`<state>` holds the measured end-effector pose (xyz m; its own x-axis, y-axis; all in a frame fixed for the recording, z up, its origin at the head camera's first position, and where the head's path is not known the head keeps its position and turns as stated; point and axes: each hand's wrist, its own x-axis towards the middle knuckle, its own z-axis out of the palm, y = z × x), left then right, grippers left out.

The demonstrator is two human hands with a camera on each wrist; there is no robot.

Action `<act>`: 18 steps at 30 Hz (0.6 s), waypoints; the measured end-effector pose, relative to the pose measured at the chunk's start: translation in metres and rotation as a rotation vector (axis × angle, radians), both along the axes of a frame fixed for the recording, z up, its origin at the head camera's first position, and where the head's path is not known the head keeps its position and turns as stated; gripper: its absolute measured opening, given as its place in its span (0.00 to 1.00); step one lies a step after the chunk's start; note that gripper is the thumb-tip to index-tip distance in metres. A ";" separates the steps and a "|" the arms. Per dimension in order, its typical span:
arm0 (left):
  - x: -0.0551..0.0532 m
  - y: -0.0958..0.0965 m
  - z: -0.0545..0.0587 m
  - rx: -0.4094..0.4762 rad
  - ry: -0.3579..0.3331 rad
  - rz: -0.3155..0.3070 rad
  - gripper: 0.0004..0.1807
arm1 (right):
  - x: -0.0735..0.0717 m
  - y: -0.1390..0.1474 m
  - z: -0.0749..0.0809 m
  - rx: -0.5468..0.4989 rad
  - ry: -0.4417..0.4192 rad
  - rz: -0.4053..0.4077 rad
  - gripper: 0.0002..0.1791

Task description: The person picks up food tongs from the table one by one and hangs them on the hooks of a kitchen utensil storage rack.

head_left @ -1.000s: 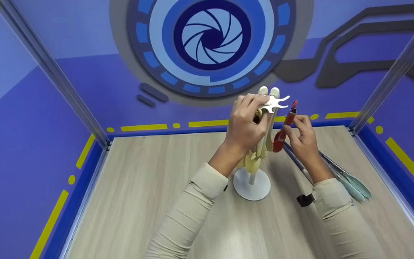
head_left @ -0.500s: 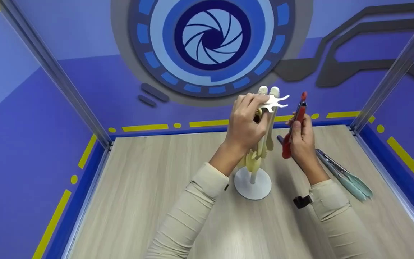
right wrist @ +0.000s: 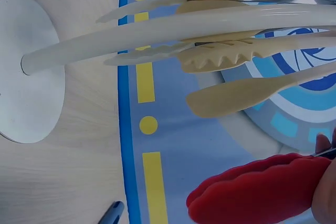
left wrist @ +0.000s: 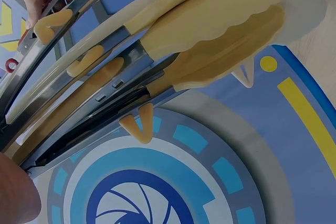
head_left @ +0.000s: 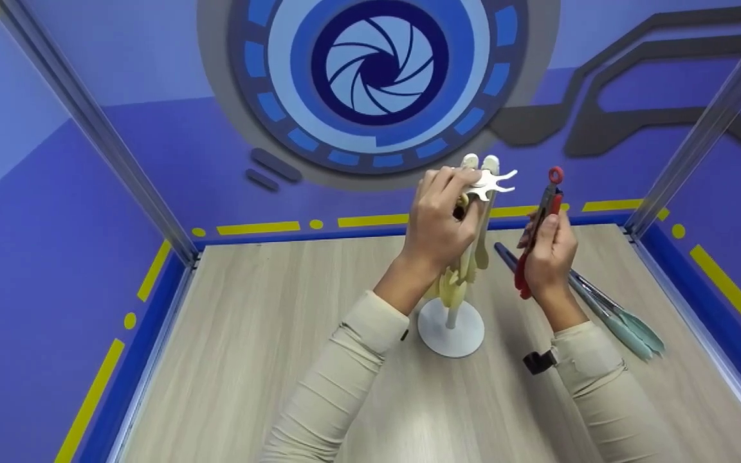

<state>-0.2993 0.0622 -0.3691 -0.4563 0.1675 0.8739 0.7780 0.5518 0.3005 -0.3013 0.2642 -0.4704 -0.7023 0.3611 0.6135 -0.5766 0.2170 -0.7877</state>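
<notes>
My left hand [head_left: 438, 212] grips the white top of a utensil stand [head_left: 451, 344], which has a round white base and a curved pole [right wrist: 131, 38]. Cream-headed tongs [left wrist: 215, 22] and a cream spatula [right wrist: 236, 95] hang from the stand below that hand. To the right of the stand, my right hand [head_left: 550, 257] holds red tongs [head_left: 523, 280] raised above the table, ring end up and red heads down. In the right wrist view the scalloped red heads lie close together, apart from the hanging utensils.
Teal-headed tongs [head_left: 634, 331] lie on the wooden table [head_left: 267, 360] at the right. A dark rod-like handle [head_left: 505, 256] lies behind my right hand. Blue printed panels [head_left: 152, 141] with metal corner posts [head_left: 97, 128] enclose the table at the back and sides.
My right hand has moved the red tongs away from the stand, to the right, and turned them so the ring faces the head camera. My left hand stays on the stand's top.
</notes>
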 end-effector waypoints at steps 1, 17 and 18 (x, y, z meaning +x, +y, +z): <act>0.000 0.000 0.000 0.000 0.000 0.000 0.13 | 0.000 0.000 0.000 0.007 0.017 -0.005 0.21; -0.002 0.001 -0.001 -0.005 0.016 0.012 0.13 | 0.013 -0.015 0.021 0.166 0.096 -0.075 0.13; -0.002 0.001 -0.001 -0.004 0.016 0.012 0.13 | 0.016 -0.018 0.026 0.178 0.110 -0.081 0.13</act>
<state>-0.3009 0.0629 -0.3702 -0.4442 0.1660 0.8804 0.7762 0.5621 0.2857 -0.2850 0.2461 -0.4449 -0.6005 0.2922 0.7443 -0.6324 0.3962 -0.6657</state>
